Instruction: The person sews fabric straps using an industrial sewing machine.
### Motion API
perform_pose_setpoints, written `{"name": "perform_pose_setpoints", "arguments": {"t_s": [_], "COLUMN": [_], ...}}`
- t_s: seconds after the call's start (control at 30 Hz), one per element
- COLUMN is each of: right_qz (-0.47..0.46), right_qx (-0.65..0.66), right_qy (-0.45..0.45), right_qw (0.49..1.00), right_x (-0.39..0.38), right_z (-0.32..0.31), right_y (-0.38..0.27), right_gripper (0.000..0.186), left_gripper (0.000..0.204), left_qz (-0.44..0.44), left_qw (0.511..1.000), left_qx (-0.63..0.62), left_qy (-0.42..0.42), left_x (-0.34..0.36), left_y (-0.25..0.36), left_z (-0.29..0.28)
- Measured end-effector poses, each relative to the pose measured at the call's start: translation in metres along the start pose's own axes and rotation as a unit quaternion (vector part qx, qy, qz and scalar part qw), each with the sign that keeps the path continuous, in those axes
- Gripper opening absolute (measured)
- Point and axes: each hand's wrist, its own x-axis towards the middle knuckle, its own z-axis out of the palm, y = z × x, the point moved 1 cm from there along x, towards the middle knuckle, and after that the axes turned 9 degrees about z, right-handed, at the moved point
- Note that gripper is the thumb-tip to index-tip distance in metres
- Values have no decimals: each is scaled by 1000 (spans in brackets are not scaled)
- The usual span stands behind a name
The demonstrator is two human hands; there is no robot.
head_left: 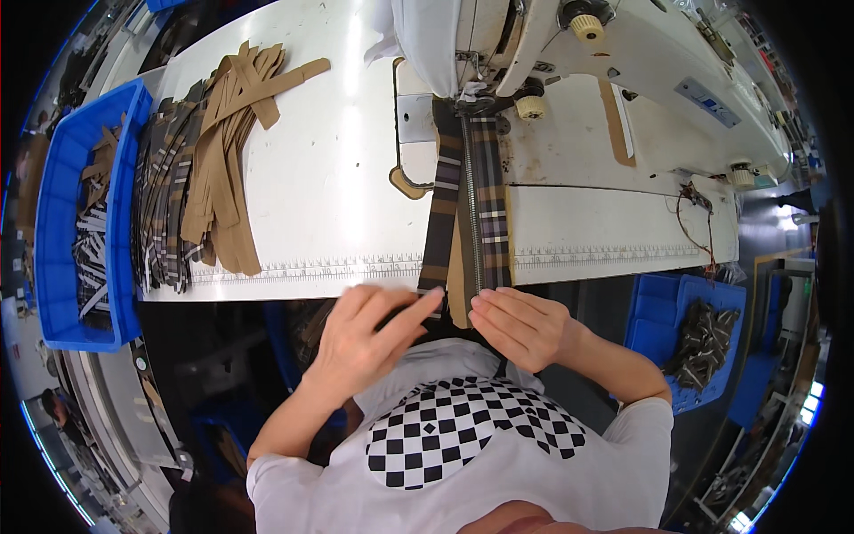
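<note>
Plaid fabric strips [495,196] run from under the sewing machine's presser foot [476,100] to the table's front edge, with a metal-toothed zipper [473,209] between them. A brown strip [457,271] lies along the zipper's left. My right hand [525,327] has its fingers pressed together on the near end of the zipper tape; its thumb is hidden. Beside the left plaid strip [436,233], my left hand [374,338] is slightly blurred. Its index finger is stretched to that strip's near end, apart from the thumb.
Brown strips [231,169] and plaid strips [165,205] are piled on the table's left. A blue bin [53,231] with fabric pieces stands beyond them. The machine arm [676,80] spans the right. Another blue tray [654,311] holds dark bundled pieces below right.
</note>
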Motion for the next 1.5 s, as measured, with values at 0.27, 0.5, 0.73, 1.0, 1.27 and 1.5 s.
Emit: {"name": "perform_pose_setpoints", "arguments": {"t_s": [0.27, 0.5, 0.73, 1.0, 1.27, 1.5], "right_qz": [-12, 8, -20, -32, -57, -73], "right_qx": [21, 25, 27, -2, 15, 30], "right_qy": [-16, 17, -34, -78, -95, -103], "right_qw": [1000, 1000, 999, 996, 994, 992], "right_x": [1, -1, 5, 10, 20, 28], "right_z": [4, 4, 0, -7, -17, -8], "right_y": [-1, -6, -2, 4, 3, 20], "right_gripper": [14, 14, 18, 19, 16, 16], "left_gripper": [26, 20, 21, 13, 26, 23], "left_qz": [207, 211, 213, 407, 223, 201], "left_qw": [970, 974, 867, 837, 970, 977], "left_qx": [-29, -12, -447, -339, 65, 48], "left_qy": [122, 83, 51, 139, 68, 42], "left_x": [-1, 4, 53, 78, 116, 118], "left_y": [-19, -19, 27, 21, -120, -123], "left_z": [47, 48, -30, -46, 47, 41]}}
